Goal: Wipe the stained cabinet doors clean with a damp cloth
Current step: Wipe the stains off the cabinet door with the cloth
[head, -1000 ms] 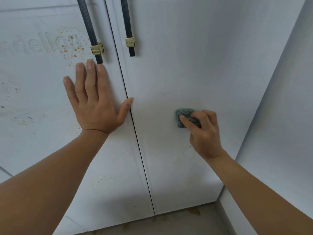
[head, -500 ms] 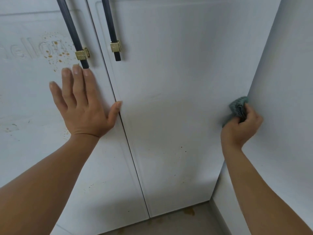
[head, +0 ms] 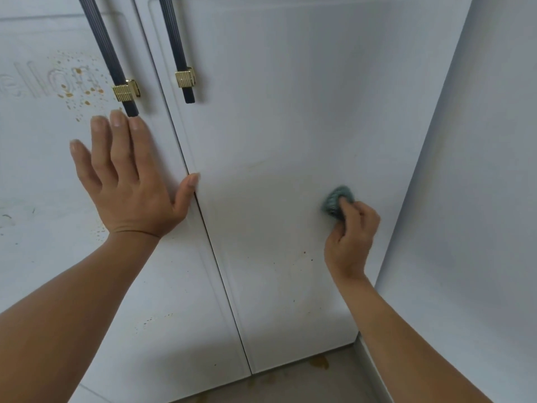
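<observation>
Cabinet doors (head: 162,301): two flat white panels side by side, smooth matte finish, shallow routed frame line near the edges, thin dark gap between them
Left door (head: 43,257): faint raised lettering (head: 35,81) up top, cut off at the edge, so can't read the whole word
Stains (head: 78,85): brownish-orange splatter, small round drops, clustered over the lettering just left of the handle, plus fainter dots lower down the same door
Right door (head: 290,112): mostly plain, hazy yellowish patch in the middle, a handful of tiny reddish specks (head: 303,253) below the cloth
Handles: left handle (head: 107,53) and right handle (head: 177,45), long dark ribbed bars, each with a ridged brass-coloured clip (head: 125,91) near the lower end
Cloth (head: 337,200): small teal-green wad, nubby texture, bunched into a ball, pressed on the right door, over towards its right edge
Right hand (head: 351,234): fingers curled round the cloth, grasping it from below, knuckles outward, forearm coming in from bottom right
Left hand (head: 128,187): released and flat on the left door, fingers straight, spread and pointing up, tips just under the left handle's end, thumb out sideways reaching the gap
Side panel (head: 479,199): plain white, meeting the right door at a corner
Floor (head: 290,385): greyish, with a brownish blotch (head: 319,362) just under the right door's bottom edge
</observation>
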